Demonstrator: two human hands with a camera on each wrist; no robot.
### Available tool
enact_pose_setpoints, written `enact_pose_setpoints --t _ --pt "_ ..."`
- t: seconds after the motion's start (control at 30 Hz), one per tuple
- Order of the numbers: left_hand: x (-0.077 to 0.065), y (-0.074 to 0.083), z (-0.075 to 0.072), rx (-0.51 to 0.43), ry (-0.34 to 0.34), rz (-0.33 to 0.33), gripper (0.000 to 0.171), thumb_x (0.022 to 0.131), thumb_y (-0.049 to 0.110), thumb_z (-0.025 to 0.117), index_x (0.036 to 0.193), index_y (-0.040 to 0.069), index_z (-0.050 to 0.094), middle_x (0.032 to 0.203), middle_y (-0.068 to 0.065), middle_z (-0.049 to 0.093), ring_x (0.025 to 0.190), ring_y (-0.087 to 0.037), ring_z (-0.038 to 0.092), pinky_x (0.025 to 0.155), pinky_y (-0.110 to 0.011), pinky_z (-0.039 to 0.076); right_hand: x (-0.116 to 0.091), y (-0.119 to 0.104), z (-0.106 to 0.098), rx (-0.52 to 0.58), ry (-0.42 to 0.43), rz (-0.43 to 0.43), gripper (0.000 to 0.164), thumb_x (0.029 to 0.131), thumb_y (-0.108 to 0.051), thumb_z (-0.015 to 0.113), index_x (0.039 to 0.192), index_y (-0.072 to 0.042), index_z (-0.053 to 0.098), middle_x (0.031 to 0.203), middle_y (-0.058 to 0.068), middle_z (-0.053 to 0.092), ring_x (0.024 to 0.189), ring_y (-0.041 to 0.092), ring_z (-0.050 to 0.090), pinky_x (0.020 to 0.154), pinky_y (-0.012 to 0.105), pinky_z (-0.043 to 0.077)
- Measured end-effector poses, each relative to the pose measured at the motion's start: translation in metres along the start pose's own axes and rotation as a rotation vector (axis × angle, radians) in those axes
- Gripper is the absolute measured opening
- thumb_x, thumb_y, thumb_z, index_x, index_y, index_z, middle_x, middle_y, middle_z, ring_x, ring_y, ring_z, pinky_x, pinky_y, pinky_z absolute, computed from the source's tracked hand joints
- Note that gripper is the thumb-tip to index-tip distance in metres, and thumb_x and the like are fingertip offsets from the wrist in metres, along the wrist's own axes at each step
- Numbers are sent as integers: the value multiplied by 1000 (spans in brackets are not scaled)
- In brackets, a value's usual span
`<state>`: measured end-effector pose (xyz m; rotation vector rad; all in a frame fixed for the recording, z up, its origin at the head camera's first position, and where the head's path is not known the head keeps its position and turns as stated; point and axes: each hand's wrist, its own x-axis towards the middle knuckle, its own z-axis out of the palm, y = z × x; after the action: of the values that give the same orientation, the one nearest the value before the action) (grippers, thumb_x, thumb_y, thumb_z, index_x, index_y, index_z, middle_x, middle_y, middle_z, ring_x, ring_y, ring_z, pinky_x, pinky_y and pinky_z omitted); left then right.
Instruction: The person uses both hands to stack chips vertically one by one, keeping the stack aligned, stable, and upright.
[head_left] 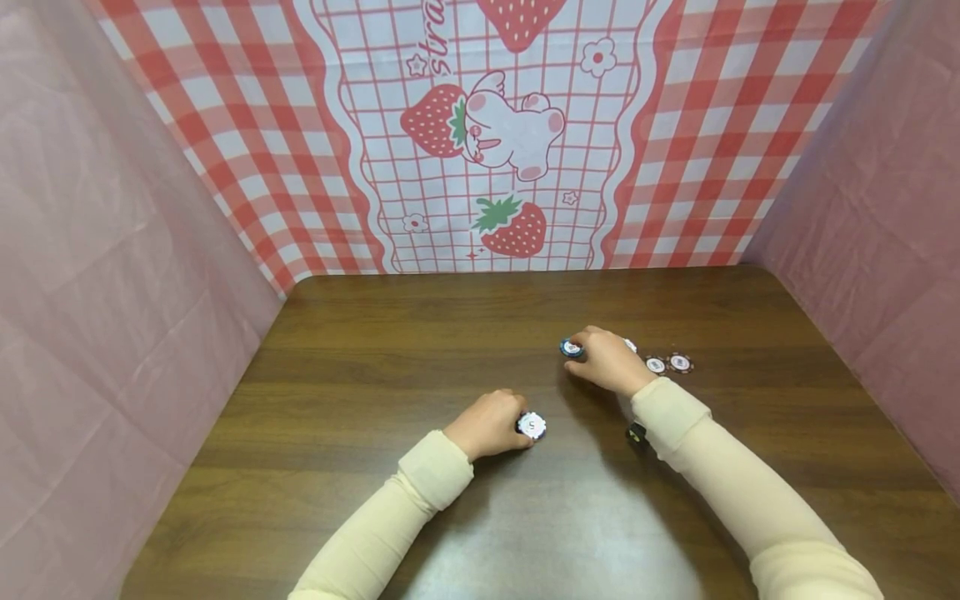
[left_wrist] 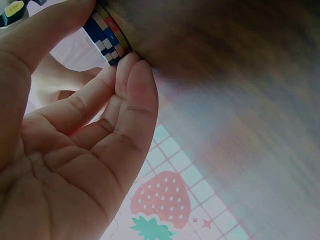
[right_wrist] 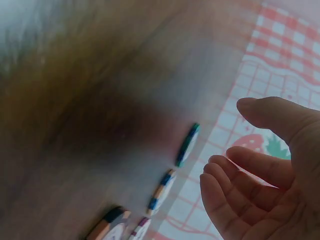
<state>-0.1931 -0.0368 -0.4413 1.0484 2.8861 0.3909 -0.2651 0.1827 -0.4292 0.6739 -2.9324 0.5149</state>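
Note:
My left hand [head_left: 491, 423] holds a small stack of poker chips [head_left: 532, 426] between thumb and fingers, over the table's middle. A white chip marked 5 is on top in the head view. In the left wrist view, the edges of the stack [left_wrist: 106, 37] show blue, white, red and dark bands. My right hand [head_left: 606, 360] is farther back, its fingers loosely bent with nothing between them in the right wrist view. Beside its fingertips in the head view lies a blue-rimmed chip [head_left: 572, 347]. A white chip [head_left: 630, 344] is partly hidden behind that hand.
Two brown-rimmed chips [head_left: 680, 362] lie side by side right of my right hand. The wooden table [head_left: 360, 333] ends at a strawberry-print cloth [head_left: 517, 225] at the back. Pink cloth walls [head_left: 862, 208] stand at both sides.

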Motion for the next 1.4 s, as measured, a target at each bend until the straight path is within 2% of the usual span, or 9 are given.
enact_pose_setpoints --t 0.47,0.9,1.17,1.4 --pt "0 0 0 10 8 -2 21 67 31 75 74 15 63 69 7 55 66 -9 50 59 -24 40 17 18 10 -58 -36 54 35 75 -24 70 101 -1 65 91 12 60 83 29 59 75 44 47" --pt "0 0 1 6 2 -8 21 67 32 75 73 16 62 68 8 54 65 -9 49 58 -24 40 23 18 10 -85 -67 37 34 76 -24 70 98 2 65 86 13 58 77 28 56 72 45 46" --pt "0 -1 2 1 1 -6 21 67 31 75 72 16 61 68 8 54 65 -9 49 57 -24 39 30 20 10 -106 -103 42 22 77 -23 68 78 -2 64 80 12 53 71 26 52 66 43 44" --pt "0 -1 2 7 7 1 21 67 31 75 72 16 62 69 8 54 66 -9 49 58 -24 40 32 18 10 -130 -125 56 24 79 -25 67 75 -1 63 81 14 53 70 25 50 69 44 45"
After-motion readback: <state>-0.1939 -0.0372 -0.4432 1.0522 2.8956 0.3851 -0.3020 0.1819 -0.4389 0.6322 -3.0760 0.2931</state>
